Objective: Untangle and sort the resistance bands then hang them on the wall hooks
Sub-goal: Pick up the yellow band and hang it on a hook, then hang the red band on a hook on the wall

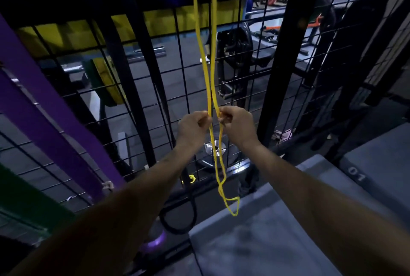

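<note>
Yellow resistance band (pixel 211 53) hangs from above against the wire grid wall (pixel 155 89), left hand (pixel 194 125) and right hand (pixel 237 125) each pinching one strand at mid-length; risk: twisted lower loop tightens if strands are pulled apart.

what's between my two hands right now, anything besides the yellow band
In the head view, only a narrow gap separates the left hand from the right hand. Each pinches one strand of the yellow band; behind the gap shows the black wire grid.
</note>
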Available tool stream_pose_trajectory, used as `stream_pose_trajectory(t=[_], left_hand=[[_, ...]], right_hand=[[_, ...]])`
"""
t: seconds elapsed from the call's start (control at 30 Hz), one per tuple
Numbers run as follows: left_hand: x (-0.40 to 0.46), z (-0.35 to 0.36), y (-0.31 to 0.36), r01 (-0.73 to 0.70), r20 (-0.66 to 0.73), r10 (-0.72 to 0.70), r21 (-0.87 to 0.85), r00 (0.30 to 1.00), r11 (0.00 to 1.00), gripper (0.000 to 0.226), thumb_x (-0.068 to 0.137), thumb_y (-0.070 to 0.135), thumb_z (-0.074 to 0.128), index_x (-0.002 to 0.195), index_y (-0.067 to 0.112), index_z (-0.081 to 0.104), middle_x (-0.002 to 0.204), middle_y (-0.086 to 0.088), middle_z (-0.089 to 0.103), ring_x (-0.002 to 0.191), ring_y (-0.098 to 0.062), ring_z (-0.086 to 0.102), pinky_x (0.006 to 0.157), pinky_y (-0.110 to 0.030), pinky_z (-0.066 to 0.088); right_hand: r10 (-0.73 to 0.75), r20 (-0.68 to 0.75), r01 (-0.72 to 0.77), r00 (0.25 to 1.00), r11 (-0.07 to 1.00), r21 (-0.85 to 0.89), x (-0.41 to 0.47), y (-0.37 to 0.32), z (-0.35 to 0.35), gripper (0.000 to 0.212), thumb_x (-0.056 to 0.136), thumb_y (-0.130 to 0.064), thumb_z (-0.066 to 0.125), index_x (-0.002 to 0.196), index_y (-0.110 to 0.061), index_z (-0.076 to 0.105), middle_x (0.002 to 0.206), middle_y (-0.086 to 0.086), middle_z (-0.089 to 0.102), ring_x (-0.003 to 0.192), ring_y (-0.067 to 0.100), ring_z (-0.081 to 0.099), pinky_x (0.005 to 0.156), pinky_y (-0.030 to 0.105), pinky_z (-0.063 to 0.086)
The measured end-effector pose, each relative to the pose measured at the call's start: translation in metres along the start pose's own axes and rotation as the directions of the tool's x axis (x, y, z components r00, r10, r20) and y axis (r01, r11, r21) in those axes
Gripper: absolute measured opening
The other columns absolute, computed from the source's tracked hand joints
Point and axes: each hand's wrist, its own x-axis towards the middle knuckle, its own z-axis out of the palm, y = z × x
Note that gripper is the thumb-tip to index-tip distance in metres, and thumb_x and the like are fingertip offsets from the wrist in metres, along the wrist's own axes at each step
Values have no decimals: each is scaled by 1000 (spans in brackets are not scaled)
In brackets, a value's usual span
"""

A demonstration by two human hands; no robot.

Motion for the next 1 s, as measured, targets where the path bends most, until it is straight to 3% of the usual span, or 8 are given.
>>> stream_pose_trajectory(t=[0.13,0.23,0.33,0.47,0.57,0.67,0.8,1.0], left_hand=[[-21,2,-5,5,134,2,-54,991,999,21,92,10,51,72,13,44,65,5,37,61,-10,36,53,-8,34],[-47,11,-19,46,99,-37,-92,994,995,10,88,20,57,91,14,49,86,0,47,75,-17,48,62,-21,38],[-75,30,-30,105,100,-94,-108,991,989,33,86,19,59,113,6,46,107,-14,50,93,-30,54,78,-34,43],[-118,61,-37,55,290,-23,-102,957,993,31,88,16,58,115,4,49,113,-16,51,100,-30,54,75,-28,35],[-152,91,-31,27,419,13,-90,908,996,30,86,16,58,114,7,53,112,-16,53,99,-31,57,83,-31,44],[-186,124,-14,-17,530,42,-53,847,998,33,86,16,57,117,6,53,115,-16,52,105,-32,55,90,-35,43],[-236,185,7,-90,653,110,-64,749,994,36,87,12,58,121,1,51,121,-17,54,112,-31,52,93,-31,36],[-327,300,27,-132,809,62,20,584,991,42,86,12,59,126,2,49,128,-18,48,114,-32,53,96,-31,38]], right_hand=[[101,53,-100,994,995,-19,-17,1,-6,33,88,-5,58,120,-8,61,108,5,66,89,11,59,77,15,39],[212,41,-210,976,976,-60,-47,7,-10,38,89,-12,59,126,-9,56,118,7,64,106,18,60,88,19,40],[309,12,-307,951,946,-103,-87,17,-11,40,88,-15,60,127,-9,55,123,8,62,112,21,58,97,26,41],[454,14,-446,891,882,-154,-151,39,-12,34,90,-15,56,124,-11,56,119,8,61,110,24,58,94,32,43],[528,-15,-524,849,838,-150,-201,64,-22,20,85,-9,58,105,-11,62,103,16,60,98,30,56,85,35,44],[625,-47,-623,780,765,-161,-247,95,-45,31,85,-6,58,115,0,59,118,21,59,109,35,54,95,41,42],[728,-100,-733,679,664,-146,-313,153,-81,43,85,-10,59,127,-7,54,131,13,55,119,28,52,100,30,36],[860,-91,-861,502,486,-148,-430,256,-112,39,81,-7,58,120,-3,60,119,19,62,113,33,56,95,33,40]])
